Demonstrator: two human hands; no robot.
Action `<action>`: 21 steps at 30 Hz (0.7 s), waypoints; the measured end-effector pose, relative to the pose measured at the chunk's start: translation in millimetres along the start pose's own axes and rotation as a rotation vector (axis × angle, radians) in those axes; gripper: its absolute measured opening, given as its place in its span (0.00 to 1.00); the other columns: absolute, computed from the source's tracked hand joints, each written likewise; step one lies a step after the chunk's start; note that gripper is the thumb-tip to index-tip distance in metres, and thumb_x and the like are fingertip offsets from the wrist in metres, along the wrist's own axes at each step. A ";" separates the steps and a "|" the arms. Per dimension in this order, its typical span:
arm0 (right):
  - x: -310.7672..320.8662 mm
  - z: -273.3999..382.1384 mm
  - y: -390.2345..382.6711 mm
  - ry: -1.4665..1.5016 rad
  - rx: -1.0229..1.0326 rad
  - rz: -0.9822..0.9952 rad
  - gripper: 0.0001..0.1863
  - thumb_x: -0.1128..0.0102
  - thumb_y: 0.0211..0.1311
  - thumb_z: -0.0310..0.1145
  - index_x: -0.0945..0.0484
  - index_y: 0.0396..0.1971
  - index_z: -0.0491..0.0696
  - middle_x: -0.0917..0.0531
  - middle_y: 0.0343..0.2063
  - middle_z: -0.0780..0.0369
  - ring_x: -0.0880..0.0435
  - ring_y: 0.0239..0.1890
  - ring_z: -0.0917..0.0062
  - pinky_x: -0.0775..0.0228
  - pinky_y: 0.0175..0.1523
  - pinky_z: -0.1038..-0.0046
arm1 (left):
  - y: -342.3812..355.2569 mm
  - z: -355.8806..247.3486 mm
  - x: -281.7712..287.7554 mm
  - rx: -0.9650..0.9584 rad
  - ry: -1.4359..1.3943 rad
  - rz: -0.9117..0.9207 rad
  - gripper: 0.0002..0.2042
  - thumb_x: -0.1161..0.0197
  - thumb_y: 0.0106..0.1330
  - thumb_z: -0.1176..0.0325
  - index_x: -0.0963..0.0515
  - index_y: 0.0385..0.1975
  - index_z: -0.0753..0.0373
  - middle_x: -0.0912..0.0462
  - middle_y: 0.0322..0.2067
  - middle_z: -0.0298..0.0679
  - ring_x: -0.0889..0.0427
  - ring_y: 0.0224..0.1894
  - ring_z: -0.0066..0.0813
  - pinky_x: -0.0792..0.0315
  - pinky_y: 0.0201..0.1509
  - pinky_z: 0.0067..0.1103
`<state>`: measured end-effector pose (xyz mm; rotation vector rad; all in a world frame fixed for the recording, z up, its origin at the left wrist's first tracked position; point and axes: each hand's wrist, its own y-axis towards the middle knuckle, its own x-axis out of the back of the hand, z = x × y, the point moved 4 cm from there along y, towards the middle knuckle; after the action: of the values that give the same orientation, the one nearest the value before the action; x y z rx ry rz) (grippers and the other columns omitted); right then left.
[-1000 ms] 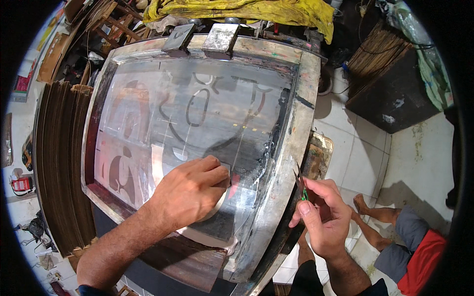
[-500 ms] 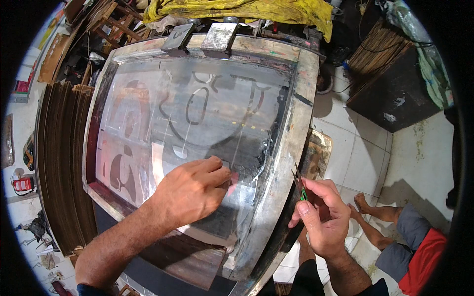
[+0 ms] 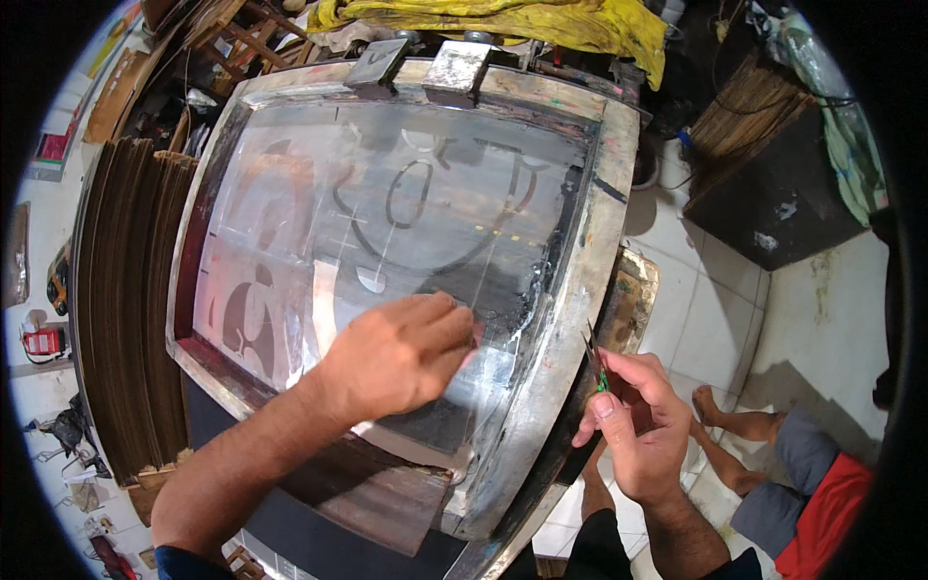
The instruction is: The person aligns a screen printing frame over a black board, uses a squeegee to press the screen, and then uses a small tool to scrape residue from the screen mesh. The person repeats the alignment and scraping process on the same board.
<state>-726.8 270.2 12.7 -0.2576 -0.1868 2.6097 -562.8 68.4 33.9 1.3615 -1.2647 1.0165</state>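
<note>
A wooden-framed printing screen [image 3: 565, 329] lies in front of me, its mesh marked with dark curved stencil shapes. Over the lower middle of the mesh is my left hand [image 3: 411, 353], its fingers drawn together in a pinch. Whatever sits between those fingertips is hidden; a bit of pink shows beside them. Just past the frame's right edge, my right hand [image 3: 633, 416] grips small pointed scissors [image 3: 597, 372] with green on the handle. Their dark blades point up and away from me.
Two metal blocks [image 3: 456, 72] rest on the frame's far edge, before a yellow cloth [image 3: 503, 21]. Stacked brown boards [image 3: 126, 309] stand at the left. A dark box [image 3: 744, 203] is at the far right. Another person's bare legs [image 3: 735, 425] show on the right.
The whole view has shifted, so the screen and blocks appear farther right. My left hand stays over the same part of the mesh, still pinched. The scissors remain in my right hand.
</note>
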 end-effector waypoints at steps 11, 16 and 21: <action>16.9 -3.7 2.7 0.058 -0.032 -0.088 0.19 0.41 0.73 0.21 0.25 0.62 0.34 0.24 0.49 0.56 0.16 0.34 0.77 0.15 0.35 0.72 | -9.8 27.4 22.0 0.211 -0.217 -0.131 0.15 0.23 0.56 0.72 0.14 0.43 0.63 0.14 0.44 0.39 0.18 0.50 0.40 0.22 0.55 0.32; 16.8 -5.6 2.0 0.062 -0.053 -0.097 0.20 0.42 0.73 0.20 0.25 0.62 0.35 0.24 0.49 0.56 0.16 0.34 0.77 0.14 0.36 0.72 | -4.5 17.8 -6.8 0.118 -0.269 -0.017 0.10 0.28 0.58 0.70 0.12 0.38 0.63 0.16 0.44 0.36 0.19 0.53 0.36 0.20 0.56 0.28; 17.8 -5.9 3.6 0.064 -0.081 -0.091 0.20 0.41 0.73 0.20 0.25 0.62 0.34 0.24 0.48 0.57 0.17 0.34 0.78 0.14 0.37 0.72 | 1.9 14.0 -2.2 0.035 -0.168 0.051 0.10 0.30 0.56 0.68 0.11 0.37 0.63 0.17 0.46 0.34 0.20 0.52 0.32 0.19 0.55 0.27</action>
<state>-742.5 276.5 3.7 -0.3516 -0.2755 2.5034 -565.5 55.1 29.6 1.4728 -1.4176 0.9799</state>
